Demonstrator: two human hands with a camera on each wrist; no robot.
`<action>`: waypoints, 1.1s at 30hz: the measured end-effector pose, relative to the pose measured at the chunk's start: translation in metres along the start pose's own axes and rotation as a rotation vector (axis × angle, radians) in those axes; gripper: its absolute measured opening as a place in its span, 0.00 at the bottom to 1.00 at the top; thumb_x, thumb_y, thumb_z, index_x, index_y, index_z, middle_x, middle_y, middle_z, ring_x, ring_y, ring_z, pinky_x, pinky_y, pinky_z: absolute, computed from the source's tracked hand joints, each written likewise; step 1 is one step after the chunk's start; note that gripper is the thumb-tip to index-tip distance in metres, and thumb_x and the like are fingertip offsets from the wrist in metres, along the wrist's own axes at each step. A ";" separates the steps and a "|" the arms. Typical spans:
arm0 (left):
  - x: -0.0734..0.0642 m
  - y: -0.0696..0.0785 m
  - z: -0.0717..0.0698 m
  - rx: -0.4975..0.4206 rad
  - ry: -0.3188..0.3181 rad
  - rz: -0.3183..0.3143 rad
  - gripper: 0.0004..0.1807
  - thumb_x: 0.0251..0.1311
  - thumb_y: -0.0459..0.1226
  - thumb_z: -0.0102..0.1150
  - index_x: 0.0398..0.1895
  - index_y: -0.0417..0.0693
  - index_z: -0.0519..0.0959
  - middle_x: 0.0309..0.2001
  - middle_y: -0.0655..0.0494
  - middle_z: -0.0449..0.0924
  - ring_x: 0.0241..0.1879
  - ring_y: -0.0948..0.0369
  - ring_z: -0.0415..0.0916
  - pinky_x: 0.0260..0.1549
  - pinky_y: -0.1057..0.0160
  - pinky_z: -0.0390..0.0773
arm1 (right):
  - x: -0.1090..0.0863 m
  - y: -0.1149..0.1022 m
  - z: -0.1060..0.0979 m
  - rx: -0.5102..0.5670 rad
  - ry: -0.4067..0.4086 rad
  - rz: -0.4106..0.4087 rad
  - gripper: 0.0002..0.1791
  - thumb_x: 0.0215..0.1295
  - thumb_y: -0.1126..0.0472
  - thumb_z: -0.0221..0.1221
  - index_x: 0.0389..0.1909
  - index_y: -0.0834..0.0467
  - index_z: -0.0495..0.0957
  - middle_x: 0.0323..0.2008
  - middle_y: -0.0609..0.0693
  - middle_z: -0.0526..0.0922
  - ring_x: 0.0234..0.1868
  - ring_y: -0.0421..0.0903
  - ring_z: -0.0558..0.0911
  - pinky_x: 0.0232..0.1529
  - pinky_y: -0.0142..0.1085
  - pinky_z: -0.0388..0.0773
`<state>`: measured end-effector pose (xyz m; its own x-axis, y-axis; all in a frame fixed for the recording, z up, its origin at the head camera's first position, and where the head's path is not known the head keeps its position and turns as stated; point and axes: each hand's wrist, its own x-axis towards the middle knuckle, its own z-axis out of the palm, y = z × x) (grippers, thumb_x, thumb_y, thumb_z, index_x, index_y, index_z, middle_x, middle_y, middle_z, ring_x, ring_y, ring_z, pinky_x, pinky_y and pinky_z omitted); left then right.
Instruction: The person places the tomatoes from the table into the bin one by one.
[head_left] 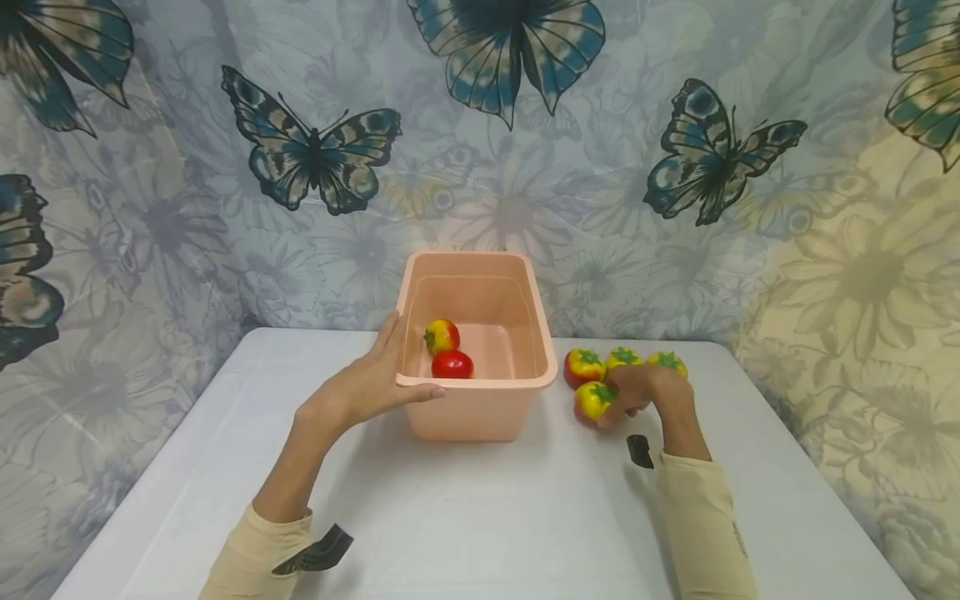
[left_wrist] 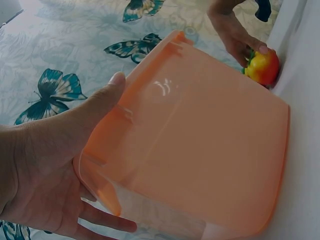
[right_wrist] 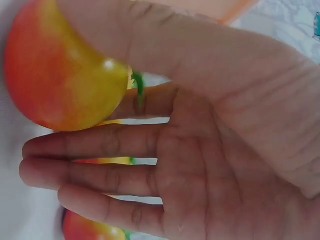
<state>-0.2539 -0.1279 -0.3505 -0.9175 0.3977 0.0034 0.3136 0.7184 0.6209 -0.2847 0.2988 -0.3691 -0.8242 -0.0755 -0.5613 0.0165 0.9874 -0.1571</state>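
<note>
In the head view, an orange-pink plastic bin (head_left: pixel 465 412) holds a yellow-and-red fruit (head_left: pixel 442 335) with a green top and a glossy red fruit (head_left: pixel 452 364). My left hand (head_left: pixel 367 379) rests against the bin's near left corner, its thumb along the front rim. Its fingers look straight and spread beside the bin in the left wrist view. My right hand (head_left: pixel 643 390) pinches a red-and-yellow fruit (right_wrist: pixel 65 70) between thumb and index finger; its other fingers stay extended. That fruit touches or nearly touches the table. Its kind is not plain.
Behind the right hand sit more such fruits: one at the left (head_left: pixel 583 367), one in the middle (head_left: pixel 622 357) and one at the right (head_left: pixel 667 362). The white table (head_left: pixel 480 517) ends at a butterfly-patterned backdrop (head_left: pixel 510 192). Dark straps hang at both sleeves.
</note>
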 end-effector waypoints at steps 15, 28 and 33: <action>0.000 0.000 0.001 -0.026 0.017 0.032 0.75 0.51 0.73 0.67 0.86 0.57 0.27 0.87 0.53 0.23 0.83 0.41 0.51 0.70 0.33 0.70 | -0.019 0.008 -0.005 0.023 0.013 -0.049 0.28 0.54 0.49 0.71 0.55 0.50 0.75 0.45 0.50 0.79 0.52 0.51 0.76 0.56 0.58 0.76; 0.000 -0.001 0.000 -0.014 0.013 0.032 0.74 0.52 0.72 0.67 0.86 0.56 0.27 0.87 0.53 0.22 0.83 0.40 0.51 0.71 0.33 0.69 | -0.037 0.008 -0.015 0.091 0.147 -0.193 0.44 0.60 0.41 0.70 0.72 0.58 0.70 0.68 0.62 0.76 0.63 0.60 0.76 0.62 0.61 0.76; 0.000 -0.001 0.001 -0.025 0.016 0.036 0.74 0.52 0.71 0.67 0.86 0.58 0.27 0.87 0.54 0.22 0.84 0.41 0.49 0.71 0.33 0.69 | -0.038 0.007 -0.018 0.128 0.224 -0.263 0.35 0.58 0.44 0.71 0.60 0.57 0.70 0.47 0.52 0.81 0.46 0.49 0.78 0.47 0.41 0.76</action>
<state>-0.2543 -0.1277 -0.3514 -0.9097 0.4135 0.0389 0.3406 0.6890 0.6397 -0.2630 0.3108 -0.3343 -0.9128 -0.2785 -0.2986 -0.1537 0.9119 -0.3806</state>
